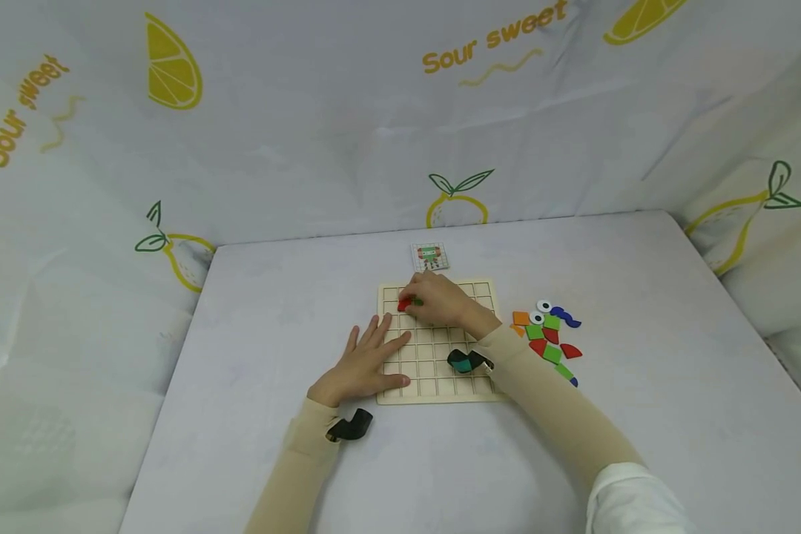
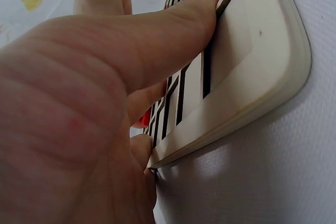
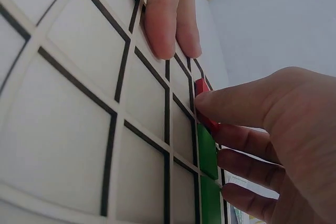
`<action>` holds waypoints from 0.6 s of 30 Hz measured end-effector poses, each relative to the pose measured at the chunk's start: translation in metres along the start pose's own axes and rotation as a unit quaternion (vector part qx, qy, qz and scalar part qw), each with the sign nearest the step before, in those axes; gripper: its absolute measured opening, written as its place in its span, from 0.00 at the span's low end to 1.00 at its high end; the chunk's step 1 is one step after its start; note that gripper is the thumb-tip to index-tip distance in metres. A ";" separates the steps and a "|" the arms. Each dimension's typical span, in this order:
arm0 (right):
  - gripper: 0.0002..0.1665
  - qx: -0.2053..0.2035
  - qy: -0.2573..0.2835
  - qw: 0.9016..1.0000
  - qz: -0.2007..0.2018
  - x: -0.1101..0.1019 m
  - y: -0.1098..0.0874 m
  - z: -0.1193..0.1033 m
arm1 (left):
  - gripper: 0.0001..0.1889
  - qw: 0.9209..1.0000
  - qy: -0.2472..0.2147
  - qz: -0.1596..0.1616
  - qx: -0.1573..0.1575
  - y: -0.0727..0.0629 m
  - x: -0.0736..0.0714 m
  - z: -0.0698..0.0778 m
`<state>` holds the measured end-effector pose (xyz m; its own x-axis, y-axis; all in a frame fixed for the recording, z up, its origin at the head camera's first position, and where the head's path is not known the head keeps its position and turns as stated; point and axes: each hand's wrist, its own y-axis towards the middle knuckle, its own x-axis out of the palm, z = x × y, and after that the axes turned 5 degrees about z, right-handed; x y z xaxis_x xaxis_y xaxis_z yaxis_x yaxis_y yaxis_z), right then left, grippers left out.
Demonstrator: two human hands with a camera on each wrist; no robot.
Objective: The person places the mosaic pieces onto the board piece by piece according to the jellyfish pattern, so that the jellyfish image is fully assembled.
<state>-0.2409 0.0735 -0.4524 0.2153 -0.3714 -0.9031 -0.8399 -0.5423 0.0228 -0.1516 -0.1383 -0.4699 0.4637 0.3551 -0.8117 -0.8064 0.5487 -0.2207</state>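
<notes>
A pale wooden grid board (image 1: 427,369) lies flat on the table. My right hand (image 1: 440,300) reaches over its upper left part and pinches a red piece (image 3: 200,85) between thumb and fingers, at the grid's squares. Beside that piece, two green pieces (image 3: 207,153) sit in the grid in the right wrist view; in the head view the right hand covers most of them. My left hand (image 1: 360,368) lies spread on the board's left edge, its fingers straight. In the left wrist view its thumb (image 2: 173,32) presses on the board near a rounded corner.
Right of the board lie several loose pieces: an orange square (image 1: 521,318), green squares (image 1: 552,354), red quarter-rounds (image 1: 570,351), a blue wavy piece (image 1: 564,317) and white eye discs (image 1: 544,305). Behind the board lies a small pattern card (image 1: 430,256). A lemon-print cloth hangs behind the table.
</notes>
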 end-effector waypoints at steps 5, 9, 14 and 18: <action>0.15 -0.008 -0.005 1.000 0.000 -0.001 -0.002 -0.001 | 0.42 1.000 -0.004 0.005 0.002 0.000 -0.001 0.001; 0.14 -0.012 -0.010 1.000 -0.005 -0.002 -0.002 -0.001 | 0.42 1.000 0.001 0.003 -0.001 0.000 -0.001 0.000; 0.14 -0.015 -0.007 1.000 -0.007 -0.001 -0.002 0.000 | 0.43 1.000 -0.001 0.000 -0.003 0.000 -0.001 -0.001; 0.14 -0.017 0.001 1.000 -0.006 0.000 -0.004 0.003 | 0.42 1.000 0.000 0.000 0.000 0.001 0.000 -0.001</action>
<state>-0.2387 0.0777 -0.4539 0.2269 -0.3659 -0.9026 -0.8200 -0.5717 0.0256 -0.1526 -0.1390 -0.4703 0.4640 0.3555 -0.8114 -0.8061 0.5493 -0.2203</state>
